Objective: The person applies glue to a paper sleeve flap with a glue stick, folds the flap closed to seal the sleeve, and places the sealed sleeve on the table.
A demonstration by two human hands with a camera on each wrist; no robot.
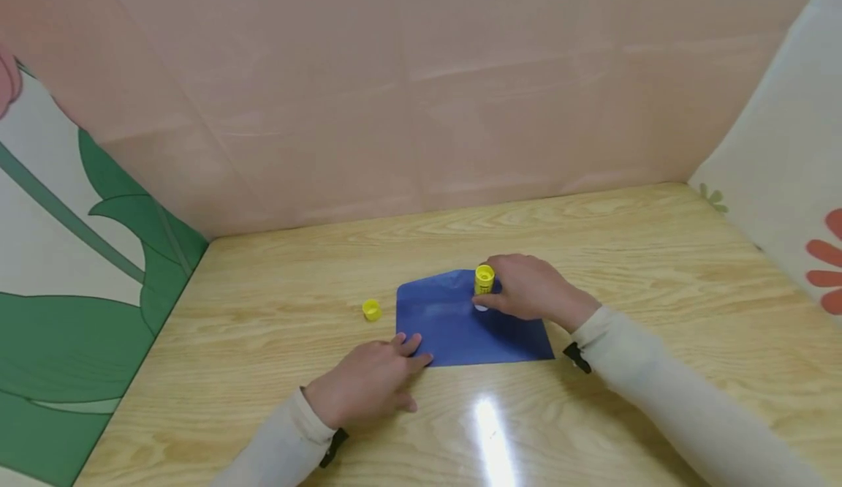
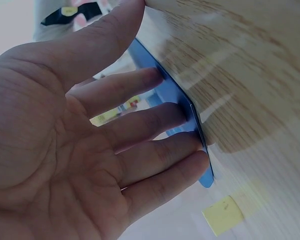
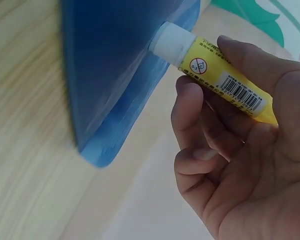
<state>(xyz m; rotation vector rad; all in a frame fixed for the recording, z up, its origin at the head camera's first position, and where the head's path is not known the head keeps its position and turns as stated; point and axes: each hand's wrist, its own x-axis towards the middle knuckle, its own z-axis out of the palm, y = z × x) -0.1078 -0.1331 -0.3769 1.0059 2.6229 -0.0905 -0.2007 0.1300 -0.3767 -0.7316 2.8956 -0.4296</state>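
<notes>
A blue envelope (image 1: 454, 337) lies on the wooden table, its flap edge toward the back. My right hand (image 1: 533, 289) grips a yellow glue stick (image 1: 484, 279), held upright with its white end down against the envelope near the flap. In the right wrist view the thumb and curled fingers pinch the glue stick (image 3: 225, 80) by its barcoded label, and its white end meets the blue paper (image 3: 110, 60). The left hand (image 1: 371, 381) rests with fairly straight, spread fingers on the envelope's front left corner. In the left wrist view the fingertips touch the blue paper (image 2: 175, 95).
A yellow cap (image 1: 371, 310) sits on the table (image 1: 283, 304) just left of the envelope. Behind the table hangs a pinkish cloth (image 1: 408, 107). A leaf-patterned panel (image 1: 72, 341) stands at the left, and a white flowered one (image 1: 783, 172) at the right.
</notes>
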